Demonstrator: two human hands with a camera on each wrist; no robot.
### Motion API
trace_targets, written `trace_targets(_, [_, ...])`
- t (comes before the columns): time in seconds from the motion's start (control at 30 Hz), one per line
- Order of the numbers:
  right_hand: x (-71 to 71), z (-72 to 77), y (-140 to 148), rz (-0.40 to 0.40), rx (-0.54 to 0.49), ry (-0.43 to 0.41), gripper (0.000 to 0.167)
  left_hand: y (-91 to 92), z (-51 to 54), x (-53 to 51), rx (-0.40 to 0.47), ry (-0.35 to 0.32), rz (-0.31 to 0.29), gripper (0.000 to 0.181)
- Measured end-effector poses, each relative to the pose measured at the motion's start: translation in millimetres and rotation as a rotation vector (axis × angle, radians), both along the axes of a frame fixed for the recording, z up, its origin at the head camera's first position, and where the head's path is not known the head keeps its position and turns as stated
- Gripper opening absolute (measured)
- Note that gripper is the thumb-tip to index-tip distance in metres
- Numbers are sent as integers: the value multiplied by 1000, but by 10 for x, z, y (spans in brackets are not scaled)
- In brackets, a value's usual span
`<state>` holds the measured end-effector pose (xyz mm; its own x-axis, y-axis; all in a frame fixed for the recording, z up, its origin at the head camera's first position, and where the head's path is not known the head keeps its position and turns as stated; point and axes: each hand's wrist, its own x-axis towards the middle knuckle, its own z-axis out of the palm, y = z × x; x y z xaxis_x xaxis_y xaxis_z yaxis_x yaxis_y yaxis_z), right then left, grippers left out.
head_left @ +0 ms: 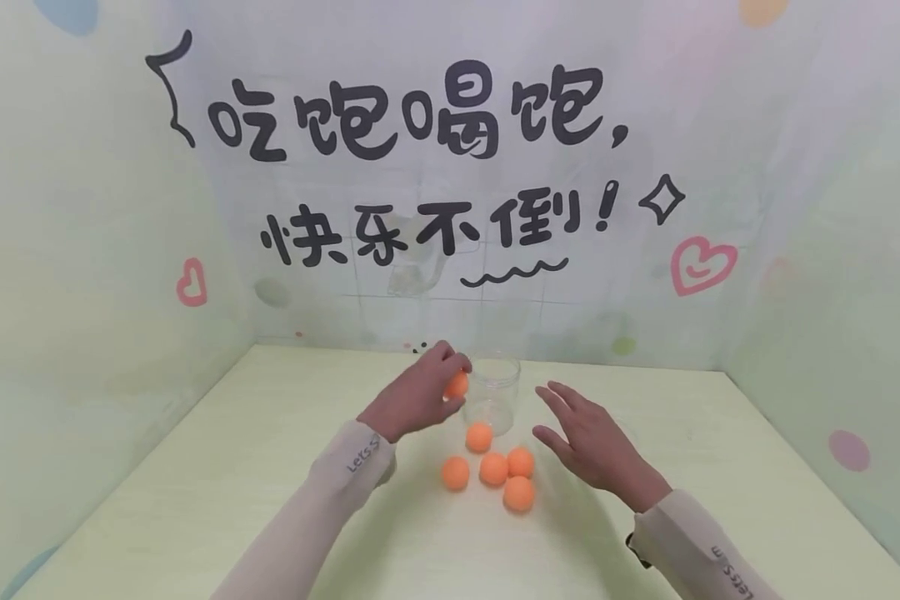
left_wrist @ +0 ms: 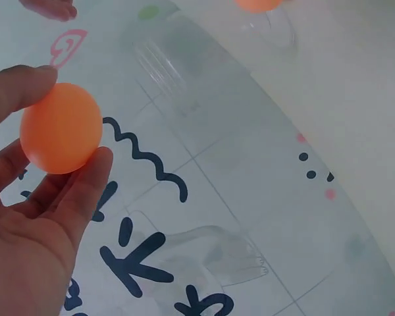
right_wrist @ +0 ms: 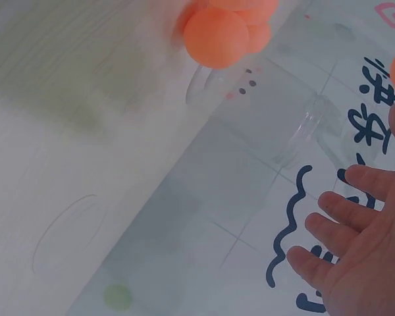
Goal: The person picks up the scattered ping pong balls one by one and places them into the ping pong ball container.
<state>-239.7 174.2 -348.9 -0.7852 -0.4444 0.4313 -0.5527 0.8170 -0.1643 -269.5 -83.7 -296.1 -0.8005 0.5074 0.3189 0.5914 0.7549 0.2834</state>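
Note:
My left hand [head_left: 422,390] pinches an orange ping-pong ball [left_wrist: 61,128] between thumb and fingers. It is just left of a clear, see-through jar [head_left: 492,396] that stands upright with its mouth up. No balls show inside the jar. Several more orange balls [head_left: 493,469] lie loose on the table in front of it, the closest one at its base. To the right of the jar, my right hand [head_left: 596,437] hovers with fingers extended and holds nothing. The right wrist view shows those spread fingers [right_wrist: 332,234] beside the jar.
The pale table [head_left: 285,517] meets a back wall covering [head_left: 420,317] printed with large dark characters. Side panels [head_left: 832,350] with coloured dots and hearts close in the left and right.

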Motion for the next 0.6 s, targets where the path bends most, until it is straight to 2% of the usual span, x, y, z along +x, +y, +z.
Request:
trace_targets(0.1, [10, 3, -15, 9, -2, 13, 57, -17, 28, -132, 24, 28, -1, 32])
trace_targets(0.2, [30, -6, -24, 15, -5, 19, 56, -22, 54, -230, 5, 32, 7, 31])
trace_targets(0.47, [62, -27, -3, 20, 4, 43, 56, 14, 214, -419, -31, 2, 44, 31])
trace_targets(0.6, [66, -22, 15, 31, 12, 54, 54, 43, 236, -495, -13, -8, 49, 31])
